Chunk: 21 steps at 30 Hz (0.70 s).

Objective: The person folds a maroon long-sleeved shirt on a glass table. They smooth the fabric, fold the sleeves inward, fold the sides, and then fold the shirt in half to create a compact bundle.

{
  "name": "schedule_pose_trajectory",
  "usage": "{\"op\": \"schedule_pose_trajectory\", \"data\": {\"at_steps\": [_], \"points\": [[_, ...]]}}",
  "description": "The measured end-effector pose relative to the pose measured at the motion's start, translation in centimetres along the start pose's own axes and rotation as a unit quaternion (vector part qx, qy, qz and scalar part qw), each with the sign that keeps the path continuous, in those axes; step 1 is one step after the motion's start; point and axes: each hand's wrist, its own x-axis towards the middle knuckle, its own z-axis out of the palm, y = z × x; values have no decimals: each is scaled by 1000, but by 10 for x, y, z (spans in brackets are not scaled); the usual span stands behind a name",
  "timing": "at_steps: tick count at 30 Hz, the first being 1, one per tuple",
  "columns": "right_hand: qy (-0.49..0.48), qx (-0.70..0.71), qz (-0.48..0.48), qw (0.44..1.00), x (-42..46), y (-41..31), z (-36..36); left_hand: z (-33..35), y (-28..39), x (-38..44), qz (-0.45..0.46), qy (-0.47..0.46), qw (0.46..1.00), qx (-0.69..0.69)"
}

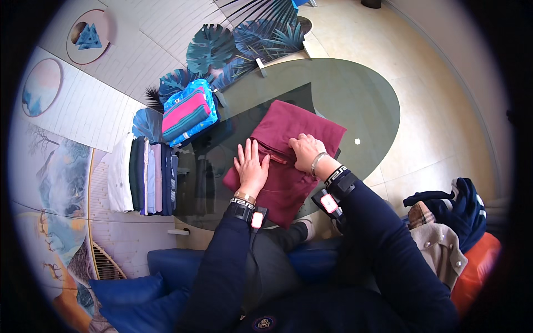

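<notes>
A maroon garment (306, 118) lies partly folded on the dark oval glass table (362, 83), its upper part turned over towards the middle and a collar with a label showing near the centre. My left hand (251, 168) rests flat on the garment's left side, fingers apart and pointing away from me. My right hand (307, 153) is on its right side, to the right of the collar, with the fingers curled down against the cloth. Whether those fingers pinch any fabric cannot be made out.
At the table's left stand a row of folded clothes (156, 175) and a pile topped by a pink and teal folded item (187, 112). Blue cushions (129, 291) lie at lower left. Clothes, among them a beige garment (437, 249), are heaped at right beside an orange-red item (479, 266).
</notes>
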Motion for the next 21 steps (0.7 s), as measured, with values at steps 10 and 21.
{"op": "schedule_pose_trajectory", "data": {"at_steps": [10,21], "points": [[-58,30,-44,997,7,14,-16,-22,97,-62,177,83,969,-153],[4,146,-42,988,17,40,-18,-6,97,-71,230,32,965,-123]]}}
